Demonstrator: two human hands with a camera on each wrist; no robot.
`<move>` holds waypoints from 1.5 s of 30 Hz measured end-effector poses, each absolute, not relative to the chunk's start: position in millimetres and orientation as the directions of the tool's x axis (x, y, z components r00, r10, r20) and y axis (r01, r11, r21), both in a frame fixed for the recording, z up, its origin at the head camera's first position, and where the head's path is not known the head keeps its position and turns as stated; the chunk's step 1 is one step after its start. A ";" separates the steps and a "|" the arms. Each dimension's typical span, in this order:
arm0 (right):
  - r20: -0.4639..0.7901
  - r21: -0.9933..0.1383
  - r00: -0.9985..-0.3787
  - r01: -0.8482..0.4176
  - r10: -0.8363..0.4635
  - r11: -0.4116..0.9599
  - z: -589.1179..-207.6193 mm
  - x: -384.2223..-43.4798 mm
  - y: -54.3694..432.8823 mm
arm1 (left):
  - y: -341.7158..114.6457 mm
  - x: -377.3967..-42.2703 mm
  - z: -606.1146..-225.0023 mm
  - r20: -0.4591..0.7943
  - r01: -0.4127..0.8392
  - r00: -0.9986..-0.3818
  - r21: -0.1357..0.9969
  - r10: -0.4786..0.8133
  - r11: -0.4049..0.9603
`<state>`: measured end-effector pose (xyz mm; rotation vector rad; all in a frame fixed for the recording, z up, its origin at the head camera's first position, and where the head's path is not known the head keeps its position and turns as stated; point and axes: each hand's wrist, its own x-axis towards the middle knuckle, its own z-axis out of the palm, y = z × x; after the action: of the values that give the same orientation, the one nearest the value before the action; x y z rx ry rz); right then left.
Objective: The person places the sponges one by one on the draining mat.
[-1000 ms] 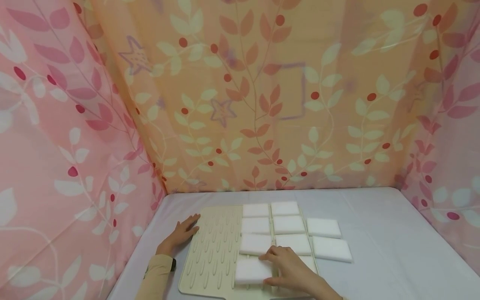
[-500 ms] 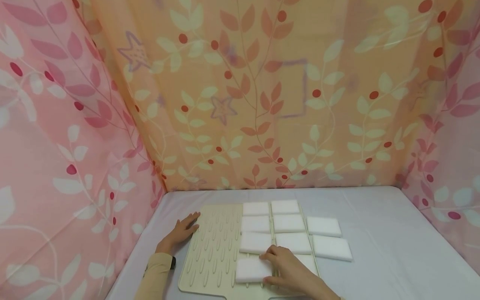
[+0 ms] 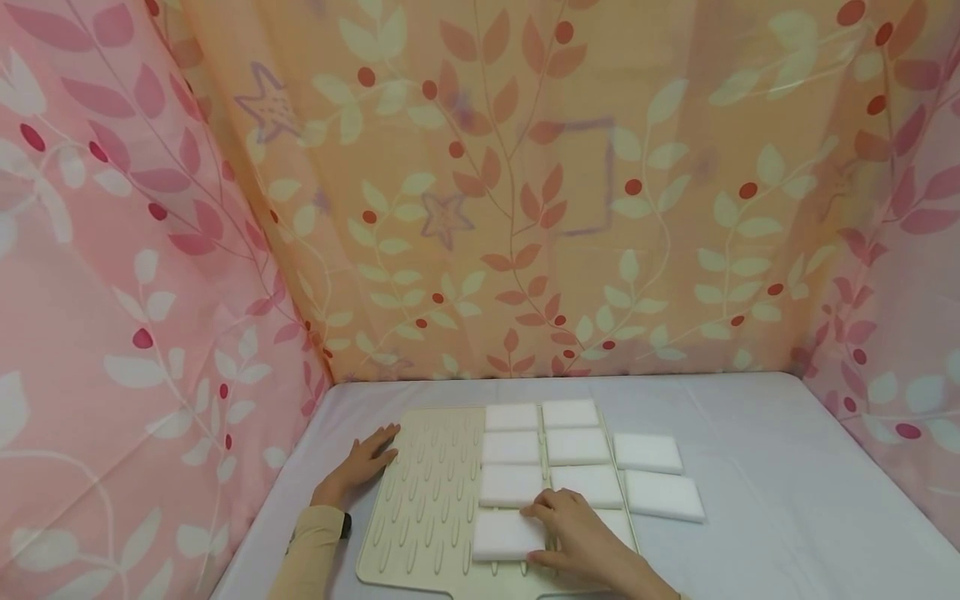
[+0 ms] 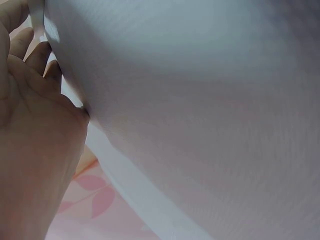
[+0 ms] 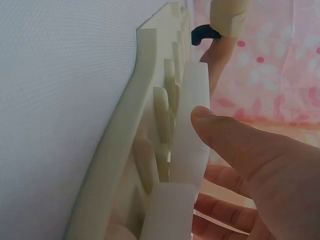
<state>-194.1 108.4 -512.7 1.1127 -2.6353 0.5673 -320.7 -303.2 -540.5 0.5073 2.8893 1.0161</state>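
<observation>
On the light table lies a cream board point(image 3: 408, 533) with rows of raised ridges. White sponge blocks cover its right half in two columns. My right hand point(image 3: 581, 537) pinches the front-left white sponge point(image 3: 502, 536) by its near and far edges. In the right wrist view, the thumb of that hand point(image 5: 280, 170) presses the edge of the sponge point(image 5: 192, 125), with the other fingers on its far side. My left hand point(image 3: 362, 460) rests with spread fingers at the board's left edge; in the left wrist view the hand point(image 4: 35, 100) lies against the white cloth.
Two more white sponges point(image 3: 648, 454) lie on the table point(image 3: 772, 467), just right of the board. Another sponge point(image 3: 615, 525) sits partly hidden behind my right hand. Floral curtains point(image 3: 487, 208) enclose the table at the back and both sides.
The front-left sponge has shifted slightly away from me, closer to the one behind it, with my right hand on it. My left hand stays at the board's edge.
</observation>
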 end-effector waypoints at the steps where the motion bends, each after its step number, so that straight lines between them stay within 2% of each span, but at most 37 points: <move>1: 0.355 -0.254 -0.686 -0.725 -0.635 0.641 -512.7 -194.1 108.3 | -303.2 -320.9 -540.7 0.073 0.291 -0.946 0.615 0.315 0.733; 9: 0.382 -0.214 -0.689 -0.714 -0.615 0.667 -511.9 -193.3 106.9 | -304.6 -323.1 -543.1 0.064 0.279 -0.951 0.602 0.303 0.748; 14: 0.346 -0.222 -0.718 -0.688 -0.604 0.691 -510.6 -192.6 105.9 | -305.2 -323.2 -543.9 0.056 0.275 -0.951 0.605 0.305 0.747; 23: 0.352 -0.273 -0.731 -0.677 -0.584 0.684 -503.3 -198.3 111.5 | -306.7 -321.7 -543.8 0.058 0.276 -0.951 0.598 0.303 0.752; 29: 0.372 -0.314 -0.763 -0.639 -0.528 0.702 -491.0 -205.5 125.2 | -305.4 -319.4 -540.1 0.054 0.269 -0.952 0.611 0.300 0.744; 36: 0.425 -0.330 -0.770 -0.622 -0.477 0.710 -481.6 -215.3 145.5 | -305.0 -319.0 -541.3 0.075 0.284 -0.950 0.613 0.304 0.737; 45: 0.348 -0.368 -0.841 -0.528 -0.414 0.765 -474.9 -223.9 180.7 | -304.0 -320.3 -542.3 0.084 0.296 -0.946 0.612 0.312 0.734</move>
<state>-223.9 180.7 -474.9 0.7375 -2.7149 0.6740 -320.3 -304.0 -542.3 0.5090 2.9020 1.0177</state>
